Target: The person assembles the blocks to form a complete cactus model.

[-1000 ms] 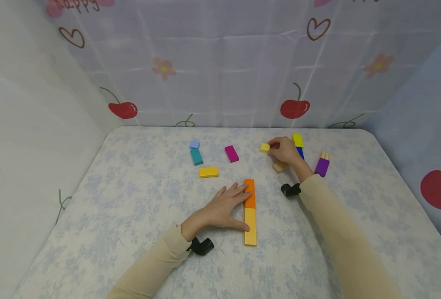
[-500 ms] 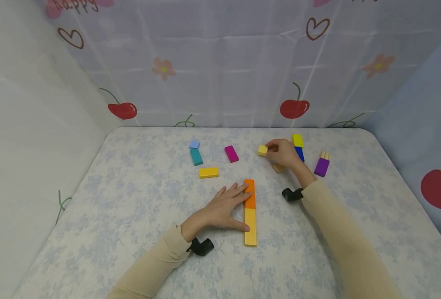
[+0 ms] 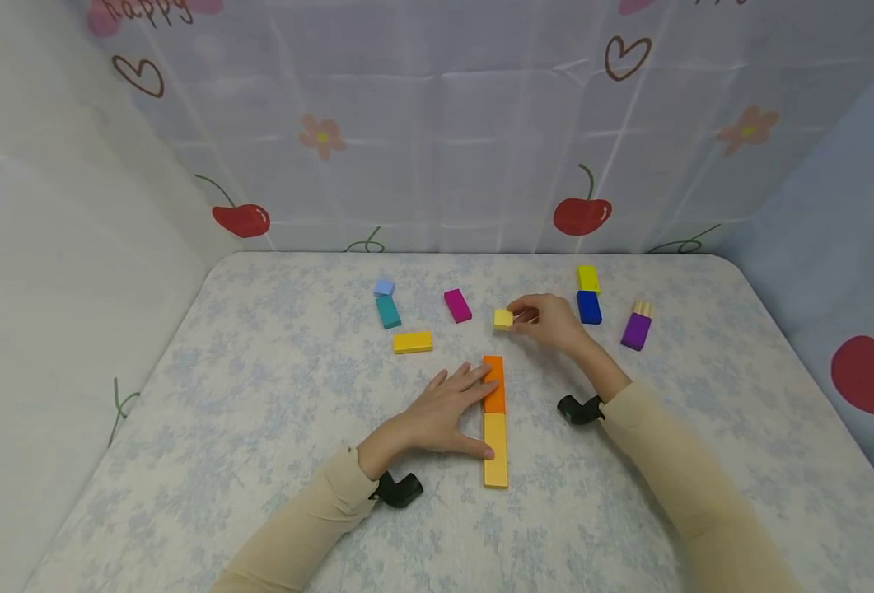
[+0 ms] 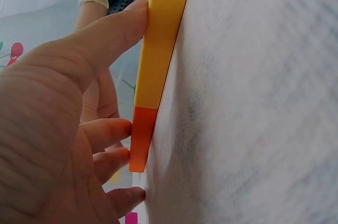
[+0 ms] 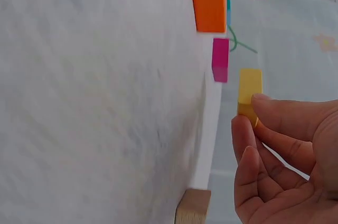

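Note:
My right hand (image 3: 551, 323) pinches a small yellow block (image 5: 250, 89) between thumb and fingertips; the right wrist view shows it lifted above the tabletop. My left hand (image 3: 437, 416) lies with fingers spread. Its fingertips touch an orange block (image 3: 493, 384), and its thumb rests on a longer amber block (image 3: 496, 461). Those two blocks lie end to end in one straight row running away from the body. A plain wooden block (image 5: 194, 205) stands on the table in the right wrist view; in the head view the right hand covers it.
Left of the row's far end lie a yellow block (image 3: 413, 343), a teal block (image 3: 388, 312), a light blue block (image 3: 384, 287) and a magenta block (image 3: 457, 305). Farther right are bright yellow (image 3: 588, 278) and blue (image 3: 589, 307) blocks and a purple piece with pale prongs (image 3: 637, 329).
My right hand has carried the small yellow block leftward and toward the body, uncovering the blue block and covering the wooden one. The left hand and the row stay put.

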Demonstrator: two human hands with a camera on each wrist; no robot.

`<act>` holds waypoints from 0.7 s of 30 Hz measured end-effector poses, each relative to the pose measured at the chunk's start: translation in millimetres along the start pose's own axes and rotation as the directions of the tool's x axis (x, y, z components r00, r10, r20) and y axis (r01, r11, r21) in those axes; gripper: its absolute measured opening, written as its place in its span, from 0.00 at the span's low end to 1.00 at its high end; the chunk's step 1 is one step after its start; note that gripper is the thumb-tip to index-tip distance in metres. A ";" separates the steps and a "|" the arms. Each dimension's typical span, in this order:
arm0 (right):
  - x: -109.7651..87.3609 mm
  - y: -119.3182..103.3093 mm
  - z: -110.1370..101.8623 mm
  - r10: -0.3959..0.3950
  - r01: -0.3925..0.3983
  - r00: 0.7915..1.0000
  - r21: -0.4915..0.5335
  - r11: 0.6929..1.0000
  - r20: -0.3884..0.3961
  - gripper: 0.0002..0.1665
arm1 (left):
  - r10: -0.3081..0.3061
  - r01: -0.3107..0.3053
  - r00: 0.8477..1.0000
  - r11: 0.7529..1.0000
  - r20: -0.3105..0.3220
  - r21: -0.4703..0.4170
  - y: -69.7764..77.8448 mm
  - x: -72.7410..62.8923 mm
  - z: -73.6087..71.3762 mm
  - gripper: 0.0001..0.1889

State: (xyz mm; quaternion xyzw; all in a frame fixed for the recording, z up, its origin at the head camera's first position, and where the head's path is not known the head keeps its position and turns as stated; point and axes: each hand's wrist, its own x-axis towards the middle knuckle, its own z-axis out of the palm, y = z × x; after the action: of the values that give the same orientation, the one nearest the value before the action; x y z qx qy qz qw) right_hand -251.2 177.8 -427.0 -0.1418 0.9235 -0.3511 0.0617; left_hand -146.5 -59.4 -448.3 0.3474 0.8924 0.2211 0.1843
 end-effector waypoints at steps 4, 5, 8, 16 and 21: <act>-7.5 -6.7 5.9 -0.032 0.032 0.999 0.003 0.999 0.037 0.18 | 0.003 -0.003 1.000 1.000 -0.002 -0.004 0.2 -0.4 -0.4 0.50; -8.9 -7.9 7.0 -0.034 0.034 0.998 0.005 0.999 0.047 0.18 | 0.003 -0.003 1.000 1.000 -0.003 -0.004 0.3 -0.4 -0.5 0.50; -12.3 -9.9 9.5 -0.040 0.040 0.996 0.007 0.999 0.076 0.18 | 0.005 -0.005 1.000 1.000 -0.007 -0.002 0.0 -0.5 -0.2 0.50; -16.8 -9.8 12.4 -0.072 0.072 0.988 0.006 0.997 0.134 0.17 | 0.013 -0.013 1.000 1.000 -0.012 0.003 -0.7 -0.1 0.2 0.50; -17.1 -8.7 12.8 -0.077 0.077 0.983 0.006 0.997 0.166 0.18 | 0.014 -0.014 1.000 1.000 -0.014 -0.001 -1.0 -0.5 0.4 0.50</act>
State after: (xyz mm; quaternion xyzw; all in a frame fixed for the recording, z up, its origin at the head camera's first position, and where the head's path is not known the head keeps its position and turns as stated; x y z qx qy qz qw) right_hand -230.3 168.7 -430.4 -0.2061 0.9090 -0.3400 0.1251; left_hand -146.5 -60.3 -449.1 0.3522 0.8910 0.2254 0.1770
